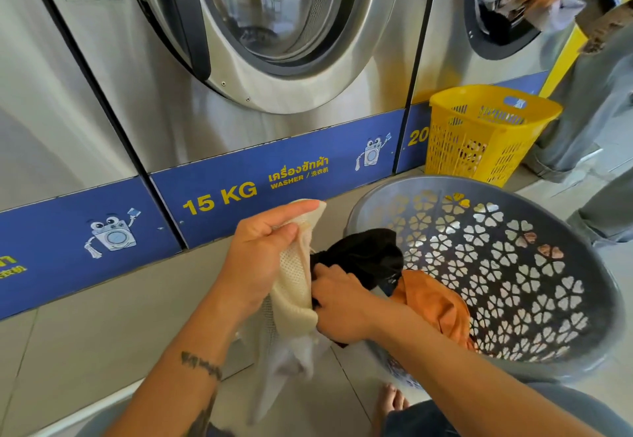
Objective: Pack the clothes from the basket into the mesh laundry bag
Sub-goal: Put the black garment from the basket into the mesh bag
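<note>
On a tiled laundromat floor (pixel 102 316) before steel washers (pixel 212 121) (one marked 15 KG), the left hand (pixel 260 258) grips the cream mesh laundry bag (pixel 294 286); the right hand (pixel 339 306) clutches a black garment (pixel 363 255) at the grey basket (pixel 513 197).

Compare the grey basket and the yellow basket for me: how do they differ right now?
The grey basket is wide, tipped toward the camera, with flower-shaped holes; the yellow basket is narrower, upright, with slotted sides. The grey basket holds a black garment and an orange garment; the yellow basket's contents are unclear. Both are perforated plastic.
</note>
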A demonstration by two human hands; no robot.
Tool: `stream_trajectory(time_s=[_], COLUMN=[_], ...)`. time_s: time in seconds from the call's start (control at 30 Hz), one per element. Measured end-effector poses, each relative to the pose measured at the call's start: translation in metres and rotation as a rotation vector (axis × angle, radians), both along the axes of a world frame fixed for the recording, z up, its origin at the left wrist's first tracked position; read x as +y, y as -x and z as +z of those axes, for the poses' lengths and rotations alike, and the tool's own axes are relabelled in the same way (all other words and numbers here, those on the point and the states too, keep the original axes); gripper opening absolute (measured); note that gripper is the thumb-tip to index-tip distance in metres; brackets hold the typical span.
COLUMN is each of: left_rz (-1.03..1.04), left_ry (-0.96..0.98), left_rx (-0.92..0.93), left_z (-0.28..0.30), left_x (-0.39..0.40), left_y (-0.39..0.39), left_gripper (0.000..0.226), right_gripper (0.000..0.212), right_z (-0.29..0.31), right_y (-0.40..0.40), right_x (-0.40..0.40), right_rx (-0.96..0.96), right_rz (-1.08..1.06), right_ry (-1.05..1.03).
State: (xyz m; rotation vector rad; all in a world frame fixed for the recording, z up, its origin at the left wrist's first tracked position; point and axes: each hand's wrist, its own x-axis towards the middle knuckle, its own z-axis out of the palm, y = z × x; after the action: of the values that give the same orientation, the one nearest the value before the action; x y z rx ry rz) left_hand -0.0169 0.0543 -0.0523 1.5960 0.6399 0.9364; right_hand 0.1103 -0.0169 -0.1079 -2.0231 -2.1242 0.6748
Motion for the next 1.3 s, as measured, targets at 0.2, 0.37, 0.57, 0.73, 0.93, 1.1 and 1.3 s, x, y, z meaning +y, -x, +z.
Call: stream_trajectory(time_s=[0.2,0.37,0.57,0.73,0.93,1.1,1.3], left_rz=[0.130,0.152,0.152,0.097,-0.035,-0.019,0.238], left_ry=[0.022,-0.019,0.033,0.271,0.441,0.453,0.227], left_rx=[-0.003,0.075,0.094,-0.076,-0.302,-0.312,0.149], left_z=[0.001,-0.006,-0.017,-0.018,-0.011,-0.009,-0.042], left_x=[0.022,0.008,-0.002,-0.003,-0.001,0.004,0.008], left_y=[0.026,0.009,-0.001,0.001,0.020,0.040,0.074], left_gripper=[0.046,0.059,0.058,0.049,0.045,0.046,0.050], right_gripper=[0.097,0.066,0.031,0.032,0.042,0.054,0.059], right_z=[0.012,-0.001,0.013,0.006,-0.026,-0.042,-0.066], right_y=[-0.034,-0.049,-0.029,0.001,0.008,-0.003,-0.004], right_x=[-0.007,-0.019,-0.017,-0.015,-0.012,0.003,-0.001], right_rx=[-0.223,-0.051,-0.139,0.567,0.637,0.394,-0.002], right_rz=[-0.383,-0.369,-0.353,-0.523,-0.168,-0.153,-0.202], right_ry=[-0.346,-0.108,-0.399,-0.396,-0.034,0.037,0.143])
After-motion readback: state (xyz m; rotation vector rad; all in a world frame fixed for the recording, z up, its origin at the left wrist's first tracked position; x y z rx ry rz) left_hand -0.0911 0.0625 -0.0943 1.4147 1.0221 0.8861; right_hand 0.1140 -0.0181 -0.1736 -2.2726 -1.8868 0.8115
